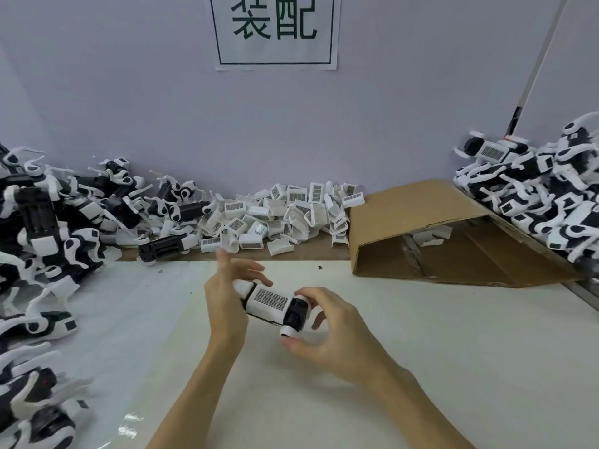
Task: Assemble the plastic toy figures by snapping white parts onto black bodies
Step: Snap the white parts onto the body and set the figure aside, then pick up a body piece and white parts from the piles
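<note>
Both of my hands hold one toy figure body (pixel 270 303) above the middle of the white table (pixel 421 351). A white cover with a grey grid pattern sits on its black body. My left hand (pixel 227 296) cups its left end, with the fingers partly spread. Its black and white right end is pinched by my right hand (pixel 324 328) between thumb and fingers. Loose white grid parts (pixel 282 215) lie heaped against the back wall. Black bodies with white limbs (pixel 48 222) are piled on the left.
A brown cardboard box (pixel 437 234) lies on its side at the back right, open toward me. More black and white figures (pixel 544 192) are stacked on and behind it at the far right. A paper sign (pixel 275 30) hangs on the wall.
</note>
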The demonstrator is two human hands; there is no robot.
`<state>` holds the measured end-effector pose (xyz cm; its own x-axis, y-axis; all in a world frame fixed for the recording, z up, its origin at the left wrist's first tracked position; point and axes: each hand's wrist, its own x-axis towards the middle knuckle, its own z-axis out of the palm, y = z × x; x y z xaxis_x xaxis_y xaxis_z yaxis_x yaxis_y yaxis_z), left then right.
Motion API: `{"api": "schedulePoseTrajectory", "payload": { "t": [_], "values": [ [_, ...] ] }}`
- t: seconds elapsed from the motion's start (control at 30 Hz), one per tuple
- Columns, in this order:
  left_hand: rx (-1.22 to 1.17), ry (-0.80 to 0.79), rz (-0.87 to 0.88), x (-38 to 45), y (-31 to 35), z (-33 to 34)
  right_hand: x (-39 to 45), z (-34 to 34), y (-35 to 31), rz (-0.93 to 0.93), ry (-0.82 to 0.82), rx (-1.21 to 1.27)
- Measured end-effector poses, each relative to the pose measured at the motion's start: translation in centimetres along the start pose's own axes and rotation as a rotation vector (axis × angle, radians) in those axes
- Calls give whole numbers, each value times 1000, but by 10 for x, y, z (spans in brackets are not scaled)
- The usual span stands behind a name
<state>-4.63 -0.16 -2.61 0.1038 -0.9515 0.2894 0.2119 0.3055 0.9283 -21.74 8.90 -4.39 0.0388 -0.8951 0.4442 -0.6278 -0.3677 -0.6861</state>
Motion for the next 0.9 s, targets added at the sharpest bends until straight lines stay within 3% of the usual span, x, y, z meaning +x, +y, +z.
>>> {"api": "schedulePoseTrajectory", "payload": {
  "t": [0.1, 0.23, 0.3, 0.37, 0.47, 0.6, 0.77, 0.9],
  "values": [
    [22, -20, -32, 4, -4, 1, 10, -18, -4, 121, 141, 186],
    [50, -35, 10, 6, -3, 4, 55, -85, -1, 393, 401, 857],
    [96, -41, -32, 7, -5, 3, 81, -142, 2, 316, 590, 1225],
    [160, -71, -84, 8, -9, 3, 98, -194, 5, 249, 625, 1474],
    [300, -137, -112, 6, -14, 3, 99, -213, 9, 374, 387, 1312],
    [494, -201, -81, 3, -23, 7, 76, -142, 18, 509, 123, 1218],
    [766, -241, 63, 6, -31, 3, 47, -28, 22, 728, -14, 1163],
    [981, -107, 105, 17, -44, -9, 41, 9, 22, 713, -20, 1085]
  ]
}}
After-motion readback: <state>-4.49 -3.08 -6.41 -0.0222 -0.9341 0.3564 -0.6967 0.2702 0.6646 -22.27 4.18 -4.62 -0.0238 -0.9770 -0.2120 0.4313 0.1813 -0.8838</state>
